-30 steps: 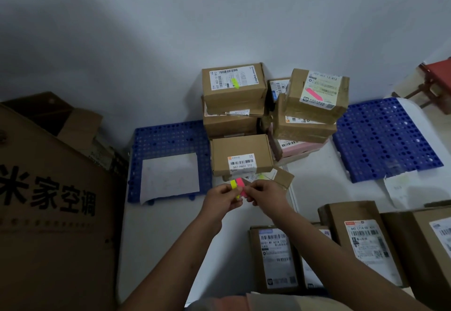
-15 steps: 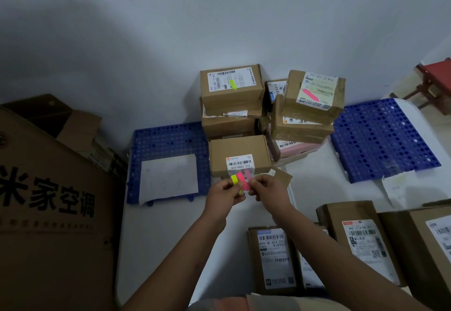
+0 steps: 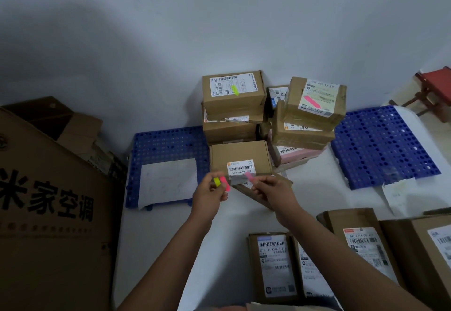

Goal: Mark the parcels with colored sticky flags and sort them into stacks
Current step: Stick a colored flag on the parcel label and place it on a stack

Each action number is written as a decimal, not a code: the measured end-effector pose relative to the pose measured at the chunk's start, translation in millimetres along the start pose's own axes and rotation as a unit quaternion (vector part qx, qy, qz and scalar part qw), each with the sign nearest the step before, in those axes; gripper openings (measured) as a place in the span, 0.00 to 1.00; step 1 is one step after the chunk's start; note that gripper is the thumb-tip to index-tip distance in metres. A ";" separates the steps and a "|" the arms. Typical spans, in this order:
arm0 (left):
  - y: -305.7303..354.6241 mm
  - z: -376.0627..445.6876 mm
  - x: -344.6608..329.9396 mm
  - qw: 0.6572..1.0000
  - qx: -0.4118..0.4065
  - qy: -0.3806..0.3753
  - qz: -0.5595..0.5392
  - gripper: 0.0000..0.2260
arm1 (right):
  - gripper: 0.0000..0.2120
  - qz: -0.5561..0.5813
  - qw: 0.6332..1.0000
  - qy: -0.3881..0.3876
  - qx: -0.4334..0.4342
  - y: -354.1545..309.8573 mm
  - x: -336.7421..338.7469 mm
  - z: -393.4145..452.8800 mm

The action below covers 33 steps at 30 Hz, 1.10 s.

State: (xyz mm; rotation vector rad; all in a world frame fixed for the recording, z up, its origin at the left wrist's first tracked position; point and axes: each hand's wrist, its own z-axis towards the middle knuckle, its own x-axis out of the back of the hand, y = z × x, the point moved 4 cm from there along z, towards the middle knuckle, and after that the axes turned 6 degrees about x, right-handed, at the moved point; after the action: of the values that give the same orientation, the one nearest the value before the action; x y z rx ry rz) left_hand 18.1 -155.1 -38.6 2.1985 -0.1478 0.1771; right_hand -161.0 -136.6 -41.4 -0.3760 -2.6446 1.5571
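Am holding flag pad (image 3: 221, 183) pinched in left hand (image 3: 210, 197); right hand (image 3: 269, 190) pinching single pink flag (image 3: 250, 176) just over front parcel (image 3: 240, 158). Am aiming it at label, pressing sticky end flat, barcode uncovered.

big carton (image 3: 48, 201): read "米家空调" | front parcel (image 3: 240, 157) label: "507-P802 772" | yellow-flagged parcel (image 3: 233, 91) label: "502 602-12 B12" | pink-flagged parcel (image 3: 317, 98) label: "502 602 12 B12" | remaining labels were too small to read
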 end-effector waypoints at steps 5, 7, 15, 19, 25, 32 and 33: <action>10.8 20.2 19.5 0.973 -0.116 0.043 0.194 0.16 | 0.10 -0.198 0.978 0.005 0.061 -23.7 8.5 30.5; 17.6 27.5 18.8 0.934 -0.163 0.036 0.317 0.18 | 0.10 -0.276 0.958 -0.022 0.077 -34.2 3.5 44.1; 16.8 48.1 12.5 0.857 -0.140 -0.004 0.497 0.24 | 0.09 -0.519 0.832 -0.173 0.096 -55.1 -27.2 89.9; 15.6 51.3 13.7 0.860 -0.135 -0.019 0.491 0.25 | 0.12 -0.557 0.797 -0.212 0.099 -52.4 -34.9 104.4; 15.9 54.0 13.7 0.862 -0.128 -0.031 0.490 0.27 | 0.15 -0.597 0.760 -0.235 0.105 -57.0 -44.3 109.9; 19.6 52.5 11.5 0.849 -0.142 -0.035 0.508 0.30 | 0.15 -0.624 0.733 -0.241 0.120 -55.8 -47.0 111.6; 19.6 52.5 11.2 0.848 -0.142 -0.035 0.509 0.30 | 0.15 -0.631 0.730 -0.235 0.119 -54.6 -47.4 112.1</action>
State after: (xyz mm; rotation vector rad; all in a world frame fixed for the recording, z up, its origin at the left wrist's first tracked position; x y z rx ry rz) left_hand 29.6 -209.5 -51.9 1.6251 -1.2968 0.6115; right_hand -143.5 -268.7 -45.3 1.6440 -1.8592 1.3866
